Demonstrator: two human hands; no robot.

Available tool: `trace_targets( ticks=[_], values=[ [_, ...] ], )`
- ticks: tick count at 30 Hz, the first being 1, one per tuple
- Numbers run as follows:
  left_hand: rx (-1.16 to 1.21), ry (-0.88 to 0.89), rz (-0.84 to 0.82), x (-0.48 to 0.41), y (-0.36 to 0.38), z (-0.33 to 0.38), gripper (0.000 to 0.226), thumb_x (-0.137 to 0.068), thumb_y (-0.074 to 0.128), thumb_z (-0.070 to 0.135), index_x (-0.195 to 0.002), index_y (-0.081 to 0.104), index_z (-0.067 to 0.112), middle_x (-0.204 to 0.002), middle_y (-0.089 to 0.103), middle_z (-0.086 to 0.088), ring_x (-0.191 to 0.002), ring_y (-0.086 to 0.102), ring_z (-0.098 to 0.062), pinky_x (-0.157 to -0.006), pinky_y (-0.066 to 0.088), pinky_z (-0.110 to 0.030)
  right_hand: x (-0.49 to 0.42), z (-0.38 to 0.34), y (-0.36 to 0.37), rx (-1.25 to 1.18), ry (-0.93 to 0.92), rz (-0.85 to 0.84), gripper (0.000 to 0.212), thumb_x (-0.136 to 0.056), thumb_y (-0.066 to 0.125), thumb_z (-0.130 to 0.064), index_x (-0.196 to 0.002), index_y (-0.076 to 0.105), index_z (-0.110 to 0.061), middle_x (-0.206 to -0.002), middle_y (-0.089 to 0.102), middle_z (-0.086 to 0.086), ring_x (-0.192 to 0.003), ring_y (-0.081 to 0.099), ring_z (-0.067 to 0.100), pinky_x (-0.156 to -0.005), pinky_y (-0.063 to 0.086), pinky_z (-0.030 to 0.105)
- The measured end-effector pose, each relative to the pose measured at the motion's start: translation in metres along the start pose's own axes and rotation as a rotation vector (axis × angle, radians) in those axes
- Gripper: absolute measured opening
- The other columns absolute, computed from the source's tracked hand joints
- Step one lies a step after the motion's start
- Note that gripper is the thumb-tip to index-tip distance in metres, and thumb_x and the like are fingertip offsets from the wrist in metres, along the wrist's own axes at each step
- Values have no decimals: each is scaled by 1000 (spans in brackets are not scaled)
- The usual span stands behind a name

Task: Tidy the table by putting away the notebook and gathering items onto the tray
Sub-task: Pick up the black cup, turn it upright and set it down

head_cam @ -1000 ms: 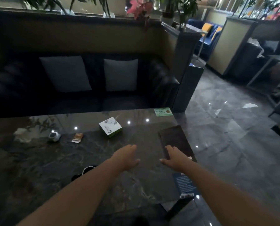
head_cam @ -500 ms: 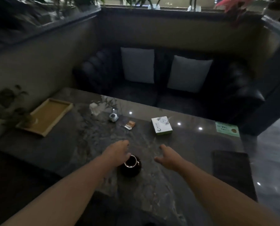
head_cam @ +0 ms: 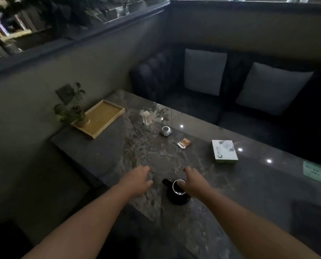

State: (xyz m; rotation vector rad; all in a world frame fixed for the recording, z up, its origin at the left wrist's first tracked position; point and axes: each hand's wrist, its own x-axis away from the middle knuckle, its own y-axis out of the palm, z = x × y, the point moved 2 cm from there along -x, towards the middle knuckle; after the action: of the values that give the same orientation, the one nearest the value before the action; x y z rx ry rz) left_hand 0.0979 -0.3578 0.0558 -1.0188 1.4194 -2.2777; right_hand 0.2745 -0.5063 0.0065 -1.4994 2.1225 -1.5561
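A wooden tray (head_cam: pixel 101 118) lies at the far left corner of the dark marble table (head_cam: pixel 249 184), with a small potted plant (head_cam: pixel 75 111) on its near end. A black teapot (head_cam: pixel 176 193) with a silver rim stands near the front edge. My right hand (head_cam: pixel 193 182) hovers over the pot's right side, fingers spread. Left of the pot, my left hand (head_cam: pixel 137 180) is held open above the table. A white and green box (head_cam: pixel 224 151), an orange packet (head_cam: pixel 184 143), a small white round item (head_cam: pixel 165 130) and a clear holder (head_cam: pixel 146 116) lie further back. The dark notebook (head_cam: pixel 312 215) is at the right edge.
A green card (head_cam: pixel 316 171) lies at the table's right side. A black sofa (head_cam: pixel 230 109) with two grey cushions runs behind the table. A low wall (head_cam: pixel 43 90) with a planter ledge borders the left side.
The view has swung left, so the tray and plant come closer to centre. Both hands have moved from the notebook side to either side of the black teapot.
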Motion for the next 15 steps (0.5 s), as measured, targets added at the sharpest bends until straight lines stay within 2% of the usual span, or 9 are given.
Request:
trace_targets(
  ticks=[6, 9, 12, 15],
  values=[
    [-19, 95, -57, -33, 0, -20, 53, -95, 55, 43, -138, 43, 15, -140, 50, -9, -128, 50, -26, -103, 45, -39, -12, -23, 11, -2, 39, 46, 63, -90, 64, -45, -140, 42, -15, -136, 46, 13, -126, 50, 32, -102, 46, 39],
    [-24, 190, -69, -58, -9, -34, 57, -93, 58, 42, -140, 43, 14, -142, 49, -10, -132, 47, -27, -107, 42, -39, -19, -30, 17, -41, 126, 72, 66, -89, 64, -46, -144, 40, -18, -140, 43, 11, -126, 52, 29, -102, 47, 38],
    [-57, 309, -77, -87, -23, -46, 53, -91, 61, 41, -134, 47, 13, -137, 52, -11, -129, 50, -30, -104, 44, -39, -23, -43, 20, -45, 228, 114, 68, -89, 63, -46, -145, 37, -19, -142, 43, 12, -127, 51, 29, -104, 46, 38],
    [-103, 407, -91, -109, -39, -54, 57, -91, 61, 43, -139, 44, 15, -139, 51, -11, -127, 51, -30, -104, 44, -40, -18, -64, 26, -56, 304, 152, 74, -88, 63, -48, -150, 31, -21, -146, 41, 11, -133, 46, 29, -108, 43, 38]
  ],
)
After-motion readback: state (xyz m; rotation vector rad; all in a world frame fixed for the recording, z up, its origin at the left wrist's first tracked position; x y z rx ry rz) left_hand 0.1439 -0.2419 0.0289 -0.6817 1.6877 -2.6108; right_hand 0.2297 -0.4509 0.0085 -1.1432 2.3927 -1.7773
